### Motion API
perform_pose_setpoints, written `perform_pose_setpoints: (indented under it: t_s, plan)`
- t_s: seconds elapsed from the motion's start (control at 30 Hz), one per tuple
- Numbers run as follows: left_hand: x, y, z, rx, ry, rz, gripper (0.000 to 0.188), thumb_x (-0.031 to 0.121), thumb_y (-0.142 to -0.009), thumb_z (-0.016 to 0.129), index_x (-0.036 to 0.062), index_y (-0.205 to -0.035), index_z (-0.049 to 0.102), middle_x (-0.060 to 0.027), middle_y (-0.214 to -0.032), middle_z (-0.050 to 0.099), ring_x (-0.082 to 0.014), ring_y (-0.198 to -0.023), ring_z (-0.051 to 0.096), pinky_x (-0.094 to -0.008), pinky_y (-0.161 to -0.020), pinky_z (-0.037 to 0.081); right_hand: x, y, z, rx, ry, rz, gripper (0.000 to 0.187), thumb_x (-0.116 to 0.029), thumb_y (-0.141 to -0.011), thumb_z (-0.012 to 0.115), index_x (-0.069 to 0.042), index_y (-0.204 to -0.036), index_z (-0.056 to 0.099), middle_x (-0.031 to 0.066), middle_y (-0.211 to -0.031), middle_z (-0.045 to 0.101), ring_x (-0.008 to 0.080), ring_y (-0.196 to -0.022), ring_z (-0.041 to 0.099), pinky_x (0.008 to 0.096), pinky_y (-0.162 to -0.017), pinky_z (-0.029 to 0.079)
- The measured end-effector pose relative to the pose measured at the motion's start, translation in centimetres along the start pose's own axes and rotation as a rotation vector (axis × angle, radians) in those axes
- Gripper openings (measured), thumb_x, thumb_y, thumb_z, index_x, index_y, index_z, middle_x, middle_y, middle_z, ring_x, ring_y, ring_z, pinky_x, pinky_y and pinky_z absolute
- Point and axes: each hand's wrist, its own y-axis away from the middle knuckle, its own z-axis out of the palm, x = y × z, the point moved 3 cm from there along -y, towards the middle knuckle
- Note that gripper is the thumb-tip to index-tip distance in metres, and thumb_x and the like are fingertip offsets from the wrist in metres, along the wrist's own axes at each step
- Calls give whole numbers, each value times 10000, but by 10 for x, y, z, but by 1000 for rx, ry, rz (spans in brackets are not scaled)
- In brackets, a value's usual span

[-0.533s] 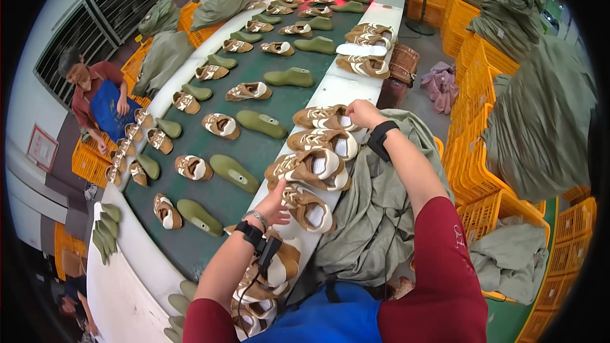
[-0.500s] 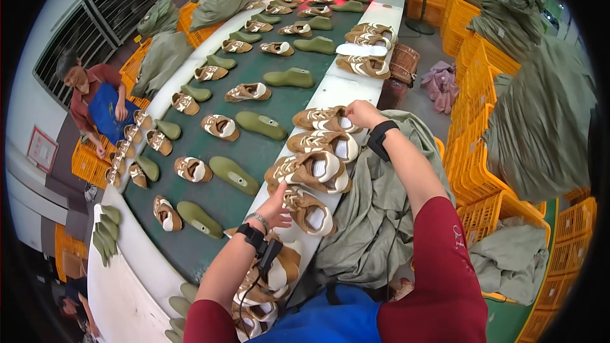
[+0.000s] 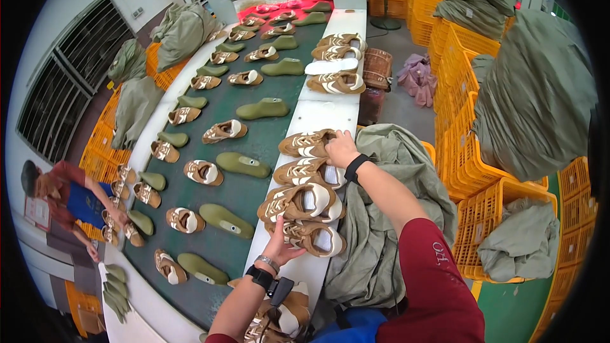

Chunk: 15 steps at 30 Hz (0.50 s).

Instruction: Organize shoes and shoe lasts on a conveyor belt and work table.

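Several brown sneakers with white stripes lie side by side on the white ledge (image 3: 312, 113) in front of me. The farthest sneaker (image 3: 302, 143) has its heel end in my right hand (image 3: 343, 150), whose fingers are bent at the shoe's opening. My left hand (image 3: 281, 249) is at the toe of the nearest sneaker (image 3: 318, 239) in this row, fingers along one side and thumb on the other. Between them sit another sneaker (image 3: 302, 173) and a raised one (image 3: 298, 203) that leans over its neighbours. Below my left wrist are more sneakers (image 3: 292, 310), partly hidden by my arm.
Left of the ledge, a green belt (image 3: 254, 143) carries rows of sneakers and green shoe lasts (image 3: 225, 221). A grey-green cloth (image 3: 375, 241) lies bunched against the ledge. Orange crates (image 3: 470, 146) are stacked to the right. A co-worker (image 3: 70, 194) leans over the far-left ledge.
The nearest sneaker has turned to line up more with the others, with my left hand now at its toe. My right hand stays at the farthest sneaker's heel. The view has shifted.
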Motion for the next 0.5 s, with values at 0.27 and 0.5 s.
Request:
perform_pose_setpoints:
  t_s: [0.27,0.5]
  plan:
    - [22,-39,28,-23,203,259,974,628,-771,560,255,-1380,-102,-99,-1467,61,-366,-1304,187,-570,-887,400,40,5,-6,208,-447,173,244,-254,-755,606,-128,-952,674,84,-1010,624,302,-1033,514,427,-872,410]
    - [54,65,13,106,39,348,819,344,-840,615,186,-1418,57,-132,-1449,103,-364,-1169,391,-509,-929,405,13,70,-60,528,-1020,44,248,-180,-775,604,-35,-972,648,165,-961,636,337,-909,587,400,-818,463]
